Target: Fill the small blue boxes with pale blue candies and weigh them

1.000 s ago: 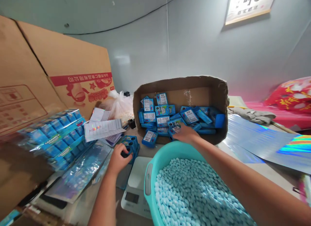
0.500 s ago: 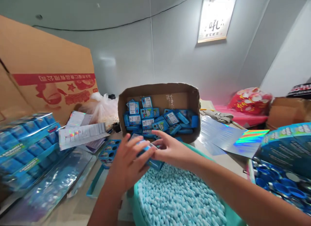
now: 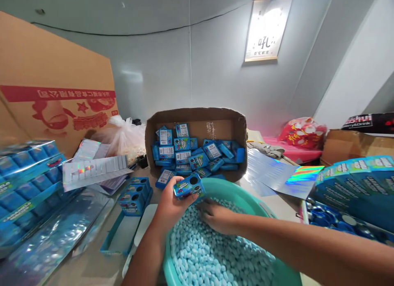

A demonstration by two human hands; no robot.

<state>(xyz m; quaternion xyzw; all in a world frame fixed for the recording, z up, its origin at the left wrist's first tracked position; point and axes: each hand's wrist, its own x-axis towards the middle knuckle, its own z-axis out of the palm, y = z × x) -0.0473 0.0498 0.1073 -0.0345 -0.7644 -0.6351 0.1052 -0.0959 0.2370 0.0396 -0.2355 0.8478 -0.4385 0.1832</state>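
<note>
A small blue printed box [image 3: 187,186] with a dark round hole in its top face is gripped between the thumb and fingers of my left hand [image 3: 172,202]. It is held over the back left rim of a teal basin [image 3: 255,197]. Light blue candies [image 3: 212,253] fill much of that basin. My right hand [image 3: 217,214] is among the candies just right of the held box, its fingertips partly buried, so what they hold is hidden. Behind the basin, a brown carton [image 3: 197,113] lies open towards me, with several small blue boxes [image 3: 183,144] inside.
Left of the basin, more holed blue boxes [image 3: 135,195] stand at one end of a shallow blue tray [image 3: 118,236]. Wrapped blue packs [image 3: 30,183] and clear plastic sheets [image 3: 67,232] lie far left. At right are shiny sheets [image 3: 283,175] and a box of blue metallic caps [image 3: 332,220].
My hands have parted. My left hand now holds the box with its holed face showing, while my right hand has moved down into the candies. The view has shifted slightly.
</note>
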